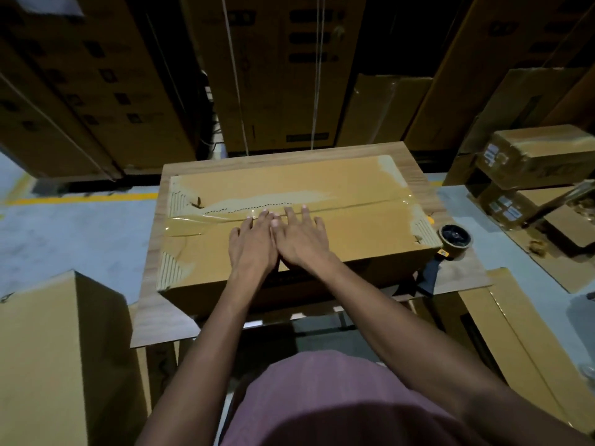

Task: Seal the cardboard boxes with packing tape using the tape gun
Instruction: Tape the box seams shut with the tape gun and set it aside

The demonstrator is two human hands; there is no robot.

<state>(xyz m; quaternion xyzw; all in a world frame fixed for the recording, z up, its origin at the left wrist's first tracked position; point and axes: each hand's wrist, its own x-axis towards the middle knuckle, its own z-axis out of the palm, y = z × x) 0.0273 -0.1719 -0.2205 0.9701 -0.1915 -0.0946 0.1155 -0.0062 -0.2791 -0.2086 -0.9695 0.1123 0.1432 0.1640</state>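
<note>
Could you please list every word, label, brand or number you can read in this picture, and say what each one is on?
No text here can be read.
Stacked cartons behind the table: dark printed marks, too blurred to read.
Small boxes at right: white labels, too small to read.
Tape gun: a small yellow mark, unreadable.
Box under both hands: no print visible.

labels on the boxes point(534, 156) are unreadable.

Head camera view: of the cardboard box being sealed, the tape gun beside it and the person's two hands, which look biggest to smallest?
1. Cardboard box, clearly largest.
2. Left hand and right hand: look alike, not ranked.
3. Tape gun, about hand-sized, partly hidden behind the box, so unsure.
</note>
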